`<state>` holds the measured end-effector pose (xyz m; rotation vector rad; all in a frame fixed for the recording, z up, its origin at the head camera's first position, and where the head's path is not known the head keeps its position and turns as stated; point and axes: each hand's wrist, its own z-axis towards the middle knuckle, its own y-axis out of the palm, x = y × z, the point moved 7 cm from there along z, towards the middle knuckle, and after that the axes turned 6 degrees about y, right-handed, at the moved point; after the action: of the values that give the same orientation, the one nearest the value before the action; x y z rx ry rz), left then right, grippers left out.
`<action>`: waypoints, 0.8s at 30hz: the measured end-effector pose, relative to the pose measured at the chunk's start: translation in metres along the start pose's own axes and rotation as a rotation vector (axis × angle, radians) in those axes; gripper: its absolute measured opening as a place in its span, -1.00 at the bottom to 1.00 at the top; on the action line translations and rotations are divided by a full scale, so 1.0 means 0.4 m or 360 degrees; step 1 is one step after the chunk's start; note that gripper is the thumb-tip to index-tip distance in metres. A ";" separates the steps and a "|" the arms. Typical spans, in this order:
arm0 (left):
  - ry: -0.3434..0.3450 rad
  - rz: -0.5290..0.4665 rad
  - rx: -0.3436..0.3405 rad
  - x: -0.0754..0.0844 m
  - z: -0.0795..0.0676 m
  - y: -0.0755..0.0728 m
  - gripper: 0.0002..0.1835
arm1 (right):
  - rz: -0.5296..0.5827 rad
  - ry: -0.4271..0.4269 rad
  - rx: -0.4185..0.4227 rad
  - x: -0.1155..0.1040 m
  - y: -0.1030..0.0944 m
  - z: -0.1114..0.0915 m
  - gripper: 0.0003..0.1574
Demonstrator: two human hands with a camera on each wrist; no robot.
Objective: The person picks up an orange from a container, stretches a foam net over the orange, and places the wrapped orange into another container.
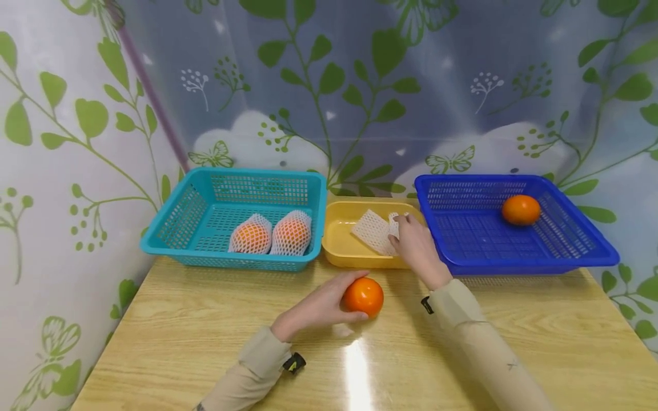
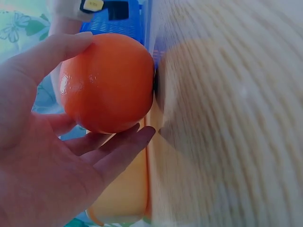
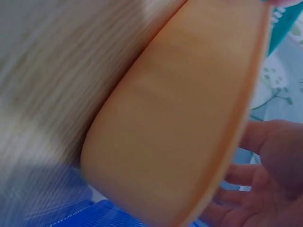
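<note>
Near, mid-desk (image 1: 195, 308), we see the left hand (image 1: 324, 301), fingers curled round an orange fruit (image 1: 366, 297); farther, inside the yellow tray (image 1: 336, 231), the right hand (image 1: 417, 245) is at white netting (image 1: 372, 230) (whether its fingers pinch it, we cannot tell).

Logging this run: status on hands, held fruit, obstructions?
Left hand grips bare orange fruit. Right hand at white netting in yellow tray, grip unclear. Nothing visibly blocking fruit.
</note>
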<state>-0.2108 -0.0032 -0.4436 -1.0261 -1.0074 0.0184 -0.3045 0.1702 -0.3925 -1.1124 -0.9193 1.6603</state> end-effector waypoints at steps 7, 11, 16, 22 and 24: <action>-0.0033 -0.0044 -0.0015 0.003 -0.003 -0.001 -0.12 | -0.0191 0.0129 -0.0140 0.030 0.045 0.030 -0.38; -0.0022 -0.0030 0.0003 0.004 -0.001 -0.003 -0.15 | -0.0213 0.0162 -0.0215 0.038 0.064 0.040 -0.48; -0.0023 0.0005 0.0034 0.003 0.001 -0.004 -0.17 | -0.0080 0.0117 -0.0033 0.023 0.029 0.039 -0.53; -0.0014 0.0009 0.0030 0.006 0.000 -0.004 -0.14 | 0.0049 -0.0027 0.0305 -0.010 -0.062 0.022 -0.39; -0.0020 0.0006 0.0028 0.006 0.000 -0.003 -0.12 | 0.0072 -0.0057 0.0368 -0.016 -0.089 0.018 -0.35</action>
<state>-0.2099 -0.0030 -0.4410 -1.0131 -1.0152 0.0369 -0.3003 0.1747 -0.3560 -0.9546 -0.7075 1.7780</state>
